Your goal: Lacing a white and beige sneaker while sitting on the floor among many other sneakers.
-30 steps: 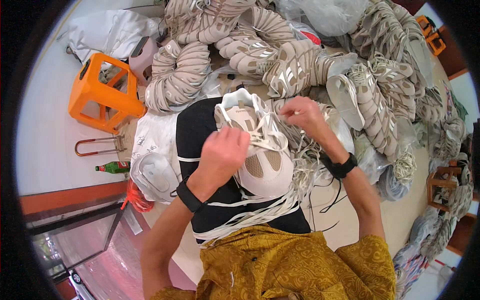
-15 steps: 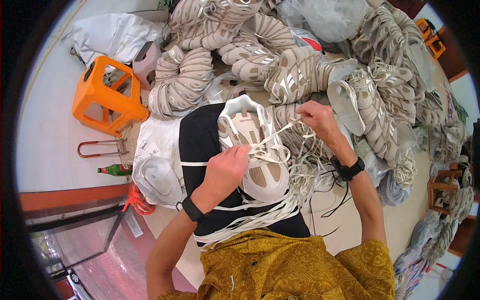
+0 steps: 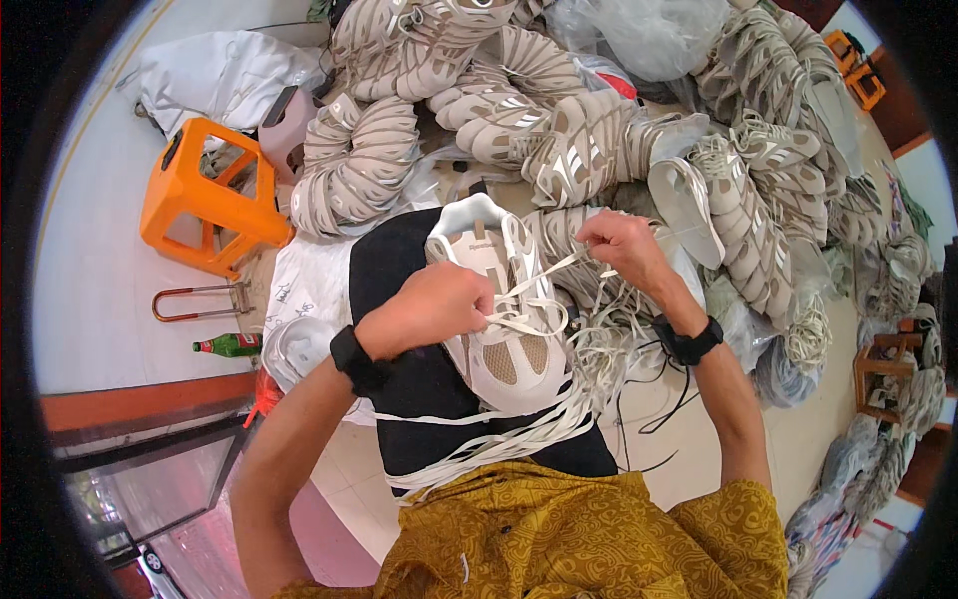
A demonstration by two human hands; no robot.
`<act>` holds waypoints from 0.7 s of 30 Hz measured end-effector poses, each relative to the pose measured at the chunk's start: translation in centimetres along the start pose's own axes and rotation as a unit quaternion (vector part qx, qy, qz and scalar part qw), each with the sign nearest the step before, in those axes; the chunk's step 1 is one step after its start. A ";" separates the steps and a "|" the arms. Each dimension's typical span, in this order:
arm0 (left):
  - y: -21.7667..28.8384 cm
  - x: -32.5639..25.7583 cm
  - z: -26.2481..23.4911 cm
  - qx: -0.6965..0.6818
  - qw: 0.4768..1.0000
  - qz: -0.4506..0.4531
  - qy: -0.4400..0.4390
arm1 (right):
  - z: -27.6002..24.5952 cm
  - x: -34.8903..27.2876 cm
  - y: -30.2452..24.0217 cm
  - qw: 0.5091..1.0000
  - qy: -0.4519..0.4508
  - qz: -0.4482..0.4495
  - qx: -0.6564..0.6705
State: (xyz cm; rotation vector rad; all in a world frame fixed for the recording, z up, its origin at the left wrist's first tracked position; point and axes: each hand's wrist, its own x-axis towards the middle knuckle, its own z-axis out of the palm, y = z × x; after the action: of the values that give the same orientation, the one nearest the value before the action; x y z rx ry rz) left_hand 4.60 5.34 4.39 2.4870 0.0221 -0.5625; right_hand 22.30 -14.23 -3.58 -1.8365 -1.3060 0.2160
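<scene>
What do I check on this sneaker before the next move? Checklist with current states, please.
1. Beige sneaker toe toward the person: ok.
2. Right hand has the shoelace: ok, pinched at the fingertips.
3. Left hand has a firm hold: cannot tell, curled fingers hide the grip.
4. Shoelace snug: not ok, slack loops lie over the sneaker's front.
5. All eyelets threaded: cannot tell, partly covered.
6. Spare white laces nearby: ok, strewn across the lap below the toe.
</scene>
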 end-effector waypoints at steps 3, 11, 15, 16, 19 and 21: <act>0.9 -0.9 1.6 0.182 0.973 0.050 0.131 | 0.4 -0.1 0.0 1.000 0.009 0.009 0.007; 0.3 -1.9 4.8 0.344 0.860 0.107 0.362 | 2.7 -1.0 0.8 0.995 -0.002 -0.045 -0.089; 0.5 -1.5 6.7 0.321 0.863 0.085 0.380 | 0.9 -0.6 3.6 0.988 0.019 -0.030 -0.149; 0.6 -1.4 7.0 0.310 0.870 0.082 0.375 | 0.0 -0.1 4.6 0.981 0.033 -0.042 -0.186; 0.3 -2.5 7.1 0.271 0.891 0.067 0.358 | 0.0 1.4 5.9 0.971 0.057 -0.053 -0.228; 0.0 -3.1 6.4 0.234 0.909 0.064 0.338 | 0.7 2.2 5.6 0.967 0.046 -0.043 -0.248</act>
State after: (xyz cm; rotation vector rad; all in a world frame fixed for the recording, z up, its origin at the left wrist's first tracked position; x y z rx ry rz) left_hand -0.71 2.16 0.95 2.9968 -0.0101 0.4261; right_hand 26.75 -12.56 -7.33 -2.1624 -1.4616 -0.2671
